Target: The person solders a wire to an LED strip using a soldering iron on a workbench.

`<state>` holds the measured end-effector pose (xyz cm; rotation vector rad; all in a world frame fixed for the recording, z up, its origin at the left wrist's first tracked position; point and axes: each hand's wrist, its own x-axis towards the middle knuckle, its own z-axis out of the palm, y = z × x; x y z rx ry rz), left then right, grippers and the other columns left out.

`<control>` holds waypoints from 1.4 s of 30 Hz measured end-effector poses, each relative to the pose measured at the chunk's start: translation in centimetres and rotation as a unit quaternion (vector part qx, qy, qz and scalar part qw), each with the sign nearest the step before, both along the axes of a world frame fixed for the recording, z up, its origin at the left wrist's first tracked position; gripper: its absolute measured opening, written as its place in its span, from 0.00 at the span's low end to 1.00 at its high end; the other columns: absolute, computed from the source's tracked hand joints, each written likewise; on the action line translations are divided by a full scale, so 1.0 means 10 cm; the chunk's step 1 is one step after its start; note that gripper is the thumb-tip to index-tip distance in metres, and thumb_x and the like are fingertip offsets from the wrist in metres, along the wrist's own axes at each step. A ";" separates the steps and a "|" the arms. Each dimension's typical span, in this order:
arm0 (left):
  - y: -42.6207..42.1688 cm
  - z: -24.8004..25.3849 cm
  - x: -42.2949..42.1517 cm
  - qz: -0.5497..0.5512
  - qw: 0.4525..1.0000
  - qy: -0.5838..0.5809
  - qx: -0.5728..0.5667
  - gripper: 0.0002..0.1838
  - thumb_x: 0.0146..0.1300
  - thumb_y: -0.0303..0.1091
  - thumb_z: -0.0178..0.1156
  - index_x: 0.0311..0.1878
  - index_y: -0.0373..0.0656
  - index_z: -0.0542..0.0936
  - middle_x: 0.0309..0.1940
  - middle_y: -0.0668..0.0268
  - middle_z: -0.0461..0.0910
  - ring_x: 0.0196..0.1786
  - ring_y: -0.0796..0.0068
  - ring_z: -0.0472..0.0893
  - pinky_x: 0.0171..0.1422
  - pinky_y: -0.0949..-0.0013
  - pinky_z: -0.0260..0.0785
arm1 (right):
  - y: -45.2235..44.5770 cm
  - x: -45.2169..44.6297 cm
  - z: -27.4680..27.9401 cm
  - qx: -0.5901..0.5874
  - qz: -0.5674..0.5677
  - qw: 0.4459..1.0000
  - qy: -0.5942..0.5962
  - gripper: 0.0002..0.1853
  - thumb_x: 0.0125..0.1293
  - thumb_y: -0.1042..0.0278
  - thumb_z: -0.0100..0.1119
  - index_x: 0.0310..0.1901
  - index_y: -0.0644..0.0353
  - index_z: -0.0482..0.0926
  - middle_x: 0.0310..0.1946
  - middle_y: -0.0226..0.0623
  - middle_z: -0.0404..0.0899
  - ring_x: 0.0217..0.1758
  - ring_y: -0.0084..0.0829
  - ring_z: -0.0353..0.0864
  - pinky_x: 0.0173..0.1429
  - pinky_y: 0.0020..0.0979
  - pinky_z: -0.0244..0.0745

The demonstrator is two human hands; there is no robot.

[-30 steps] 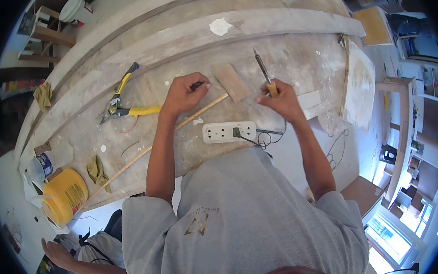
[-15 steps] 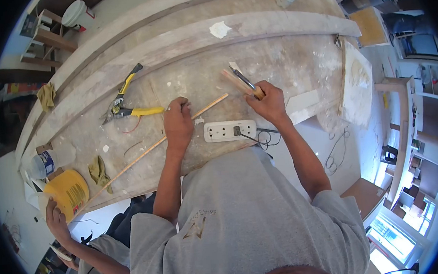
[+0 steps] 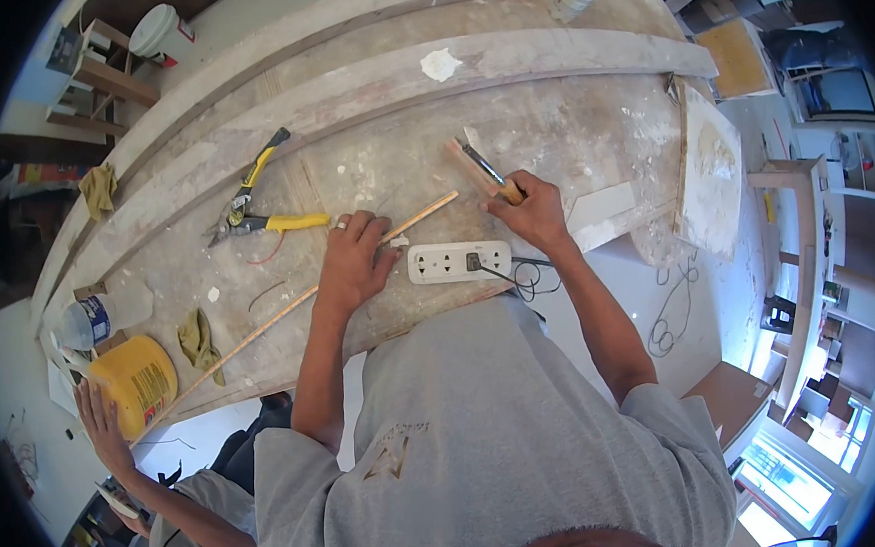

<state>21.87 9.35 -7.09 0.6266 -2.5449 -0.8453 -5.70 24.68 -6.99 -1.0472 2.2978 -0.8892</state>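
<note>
My left hand (image 3: 354, 269), with a ring on one finger, lies palm down across a long thin wooden strip (image 3: 261, 330), its fingers spread over the strip near the far end. Closed around a wooden handle is my right hand (image 3: 534, 213); it holds a wooden-handled tool (image 3: 484, 170) with a dark shiny metal part and a pinkish edge, whose exact kind I cannot make out. The tool tilts away from me above the bench, apart from the strip's tip. Yellow-and-black tin snips (image 3: 243, 205) lie left of my left hand.
A white power strip (image 3: 447, 263) with a black plug and cord lies near the bench edge (image 3: 381, 329). At left stand a yellow tub (image 3: 138, 377) and a clear jug (image 3: 109, 316); a co-worker's hand (image 3: 103, 424) is beside the tub. Long boards (image 3: 347, 99) cross the back.
My left hand has uncurled and spread over the strip. My right hand has shifted slightly left and down, and the tool is less blurred. The co-worker's fingers have straightened beside the tub.
</note>
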 end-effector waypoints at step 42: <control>-0.62 0.62 -0.84 -0.084 0.960 -0.009 0.265 0.19 0.74 0.34 0.63 0.66 0.49 0.76 0.25 0.64 0.69 0.30 0.69 0.70 0.41 0.64 0.68 | 0.32 -0.34 0.28 0.002 -0.005 0.994 -0.106 0.23 0.52 0.55 0.85 0.33 0.64 0.80 0.24 0.33 0.74 0.28 0.24 0.72 0.34 0.33 0.70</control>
